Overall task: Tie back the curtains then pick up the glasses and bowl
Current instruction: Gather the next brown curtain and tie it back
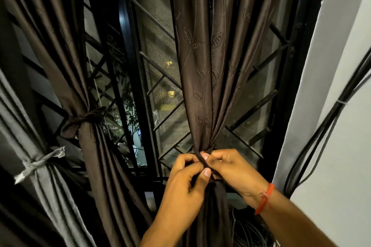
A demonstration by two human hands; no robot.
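A dark brown curtain (202, 66) with a stitched leaf pattern hangs at the right of the window, gathered into a bunch low down. A thin brown tie strap (201, 159) crosses the bunch there. My left hand (184, 190) pinches the strap between thumb and fingers. My right hand (234, 168), with a red thread on the wrist, grips the strap's other side against the fabric. A second brown curtain (66, 62) at the left is bound by a knotted brown tie (84, 119). No glasses or bowl are in view.
A grey curtain (30, 142) at the far left is bound with a grey tie (40, 161). A black window grille (160, 86) with mesh sits behind the curtains. A white wall (341, 86) at the right carries black cables (325, 126).
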